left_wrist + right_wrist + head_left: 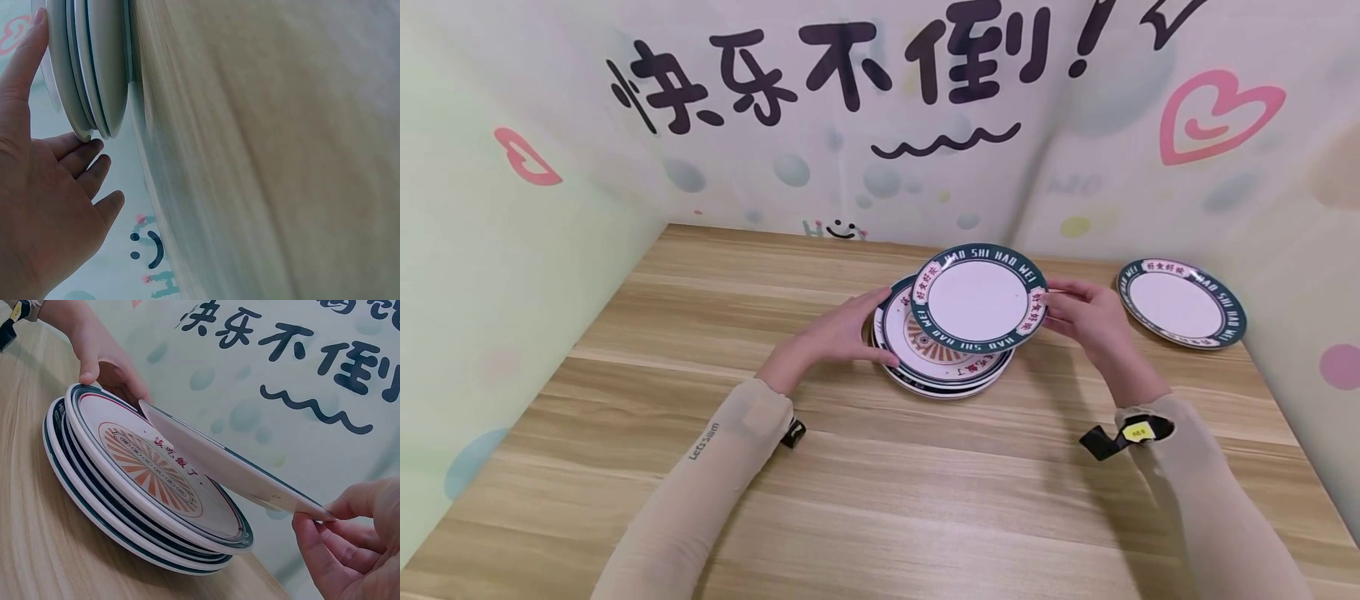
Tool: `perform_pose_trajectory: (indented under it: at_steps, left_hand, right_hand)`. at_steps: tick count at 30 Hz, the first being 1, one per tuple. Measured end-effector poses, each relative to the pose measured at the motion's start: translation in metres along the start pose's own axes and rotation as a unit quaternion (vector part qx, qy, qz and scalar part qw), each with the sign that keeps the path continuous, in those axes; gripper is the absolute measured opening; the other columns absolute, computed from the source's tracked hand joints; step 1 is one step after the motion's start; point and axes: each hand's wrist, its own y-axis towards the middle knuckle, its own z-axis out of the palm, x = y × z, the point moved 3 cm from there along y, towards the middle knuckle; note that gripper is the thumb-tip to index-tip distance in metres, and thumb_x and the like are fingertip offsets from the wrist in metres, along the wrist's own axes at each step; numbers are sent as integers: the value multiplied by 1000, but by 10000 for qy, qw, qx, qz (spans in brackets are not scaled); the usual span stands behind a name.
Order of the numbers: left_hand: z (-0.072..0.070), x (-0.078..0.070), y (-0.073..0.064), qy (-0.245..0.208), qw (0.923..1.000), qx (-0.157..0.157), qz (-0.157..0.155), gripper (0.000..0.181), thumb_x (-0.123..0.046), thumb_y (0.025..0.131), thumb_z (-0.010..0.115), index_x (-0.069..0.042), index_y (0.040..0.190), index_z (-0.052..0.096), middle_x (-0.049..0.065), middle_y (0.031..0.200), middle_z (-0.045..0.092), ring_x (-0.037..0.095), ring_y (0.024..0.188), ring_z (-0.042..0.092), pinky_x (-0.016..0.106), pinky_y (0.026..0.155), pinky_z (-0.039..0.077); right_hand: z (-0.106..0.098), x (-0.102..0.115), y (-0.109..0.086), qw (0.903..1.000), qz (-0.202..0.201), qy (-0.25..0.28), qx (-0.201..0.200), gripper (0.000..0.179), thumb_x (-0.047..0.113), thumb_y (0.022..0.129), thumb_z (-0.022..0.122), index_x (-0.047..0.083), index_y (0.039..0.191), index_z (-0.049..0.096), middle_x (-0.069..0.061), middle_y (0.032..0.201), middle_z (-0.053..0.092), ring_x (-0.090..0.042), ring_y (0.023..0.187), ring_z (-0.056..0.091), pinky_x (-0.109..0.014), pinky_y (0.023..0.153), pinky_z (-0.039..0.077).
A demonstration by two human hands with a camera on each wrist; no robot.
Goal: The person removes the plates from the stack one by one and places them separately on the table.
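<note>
A wood-grained table [925, 500] is bearing a stack of round, glossy plates [925, 363], its sunburst print [927, 343] partly hiding beneath a tilted, green-rimmed plate [979, 300]. The left hand [841, 329], fingers spreading wide, is touching the stack's left rim; the right hand [1084, 318] is pinching the tilted plate's right edge.

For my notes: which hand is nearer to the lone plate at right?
The right hand: it is just left of the lone plate, holding another plate; the left hand is farther, touching the plate stack.
</note>
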Motion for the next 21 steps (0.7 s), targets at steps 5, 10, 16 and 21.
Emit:
perform_pose_trajectory:
  at_steps: [5,10,16,21]
  left_hand:
    - [0,0,0,3,10000,-11,8,119,-65,74,77,-17,162,13,4,168,17,26,155,18,44,127,21]
    - [0,0,0,-12,10000,-20,2,119,-65,74,78,-17,162,13,4,168,17,26,155,18,44,127,21]
    - [0,0,0,8,10000,-38,-18,119,-65,73,78,-18,162,13,3,168,17,25,155,18,43,127,21]
    - [0,0,-1,43,10000,-41,18,119,-65,74,78,-17,162,13,5,168,18,26,155,18,43,127,21]
  right_hand:
    - [-4,2,0,10000,-46,47,-28,17,8,94,67,14,110,64,10,89,70,-4,74,68,-19,71,61]
    - [-7,3,1,9999,12,56,-108,17,9,95,66,14,111,64,8,89,69,-4,74,68,-19,72,61]
    - [-11,4,3,9997,32,195,-147,15,6,95,65,15,107,65,8,87,69,-4,73,68,-19,72,61]
    - [-16,6,4,9993,-74,310,-218,15,5,94,65,16,104,68,7,89,69,-5,73,68,-19,72,61]
